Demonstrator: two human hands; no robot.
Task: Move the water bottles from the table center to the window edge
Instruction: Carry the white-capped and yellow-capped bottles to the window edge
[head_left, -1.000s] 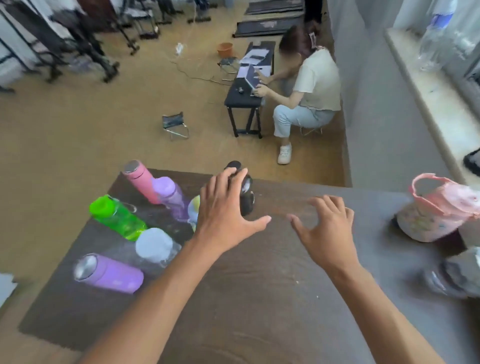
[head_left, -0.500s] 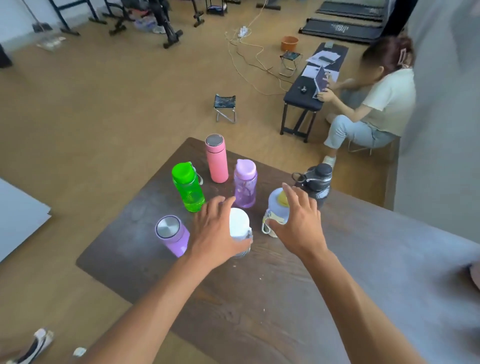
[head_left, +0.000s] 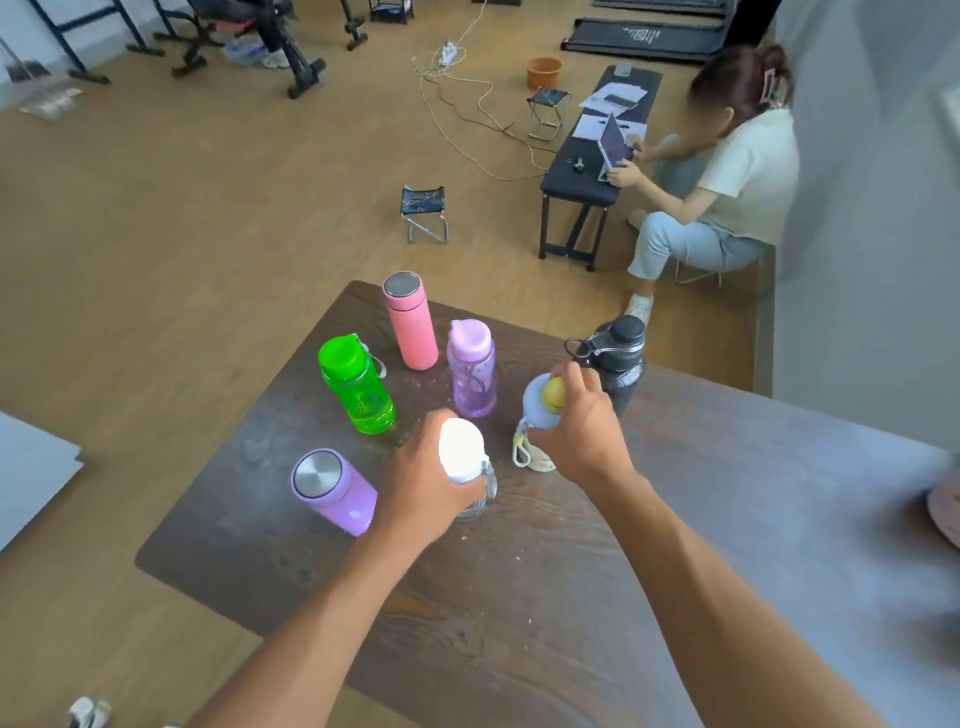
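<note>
Several water bottles stand on the dark wooden table (head_left: 519, 597). My left hand (head_left: 421, 483) is wrapped around a clear bottle with a white cap (head_left: 460, 449). My right hand (head_left: 582, 431) grips a pale blue bottle with a yellow knob (head_left: 537, 402) and a dangling strap. Around them stand a purple flask with a steel lid (head_left: 332, 491), a green bottle (head_left: 356, 384), a pink flask (head_left: 410, 322), a translucent purple bottle (head_left: 471, 369) and a black bottle (head_left: 618, 358) just behind my right hand.
A person (head_left: 727, 171) sits at a low black bench (head_left: 587, 171) beyond the table's far side. A small folding stool (head_left: 423, 210) stands on the wooden floor. A grey wall rises at the right. A pink object (head_left: 945, 509) pokes in at the table's right edge.
Both hands came down from above the bottles and closed: the left on the white-capped bottle, the right on the pale blue one. The view swung left, away from the window sill.
</note>
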